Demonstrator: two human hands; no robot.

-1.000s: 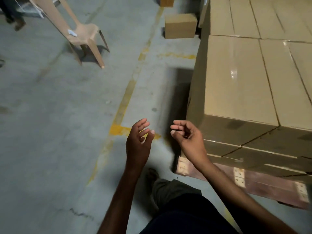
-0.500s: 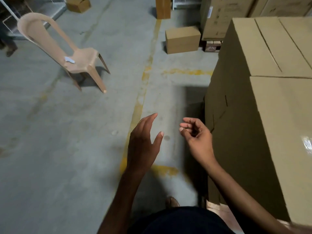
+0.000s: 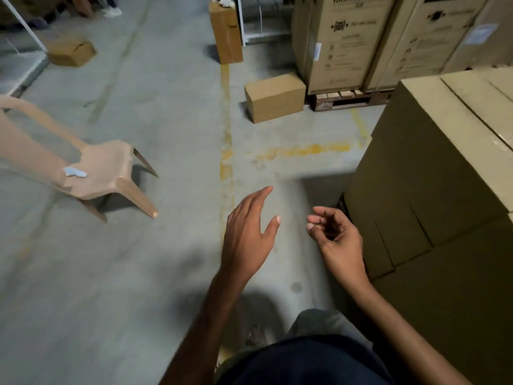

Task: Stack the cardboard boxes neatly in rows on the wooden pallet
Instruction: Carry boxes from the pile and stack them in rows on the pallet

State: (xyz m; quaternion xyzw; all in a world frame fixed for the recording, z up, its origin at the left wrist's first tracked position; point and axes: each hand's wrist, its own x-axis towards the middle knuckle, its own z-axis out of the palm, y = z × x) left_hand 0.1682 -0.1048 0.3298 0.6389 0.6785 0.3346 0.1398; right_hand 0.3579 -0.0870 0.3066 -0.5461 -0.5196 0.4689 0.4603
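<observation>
Grey concrete floor (image 3: 125, 273) fills most of the view, and a worn yellow line (image 3: 226, 151) runs away ahead of the hands. The left hand (image 3: 247, 237) is flat with straight fingers and holds nothing. The right hand (image 3: 336, 240) has loosely bent fingers and holds nothing too. Just to the right of the right hand stands the stack of boxes (image 3: 430, 190), close but not touching. Its pallet is hidden from here.

Far ahead of both hands, a loose box (image 3: 274, 97) sits on the floor by the big cartons (image 3: 341, 40). It looks like the next one to fetch, though I can't be sure it belongs to this job. A plastic chair (image 3: 105, 168) is off to the left of the left hand.

To do it well, walk up close and bend the knees. Put one hand low on each short side, lift it level, and set it flush against the stack.
</observation>
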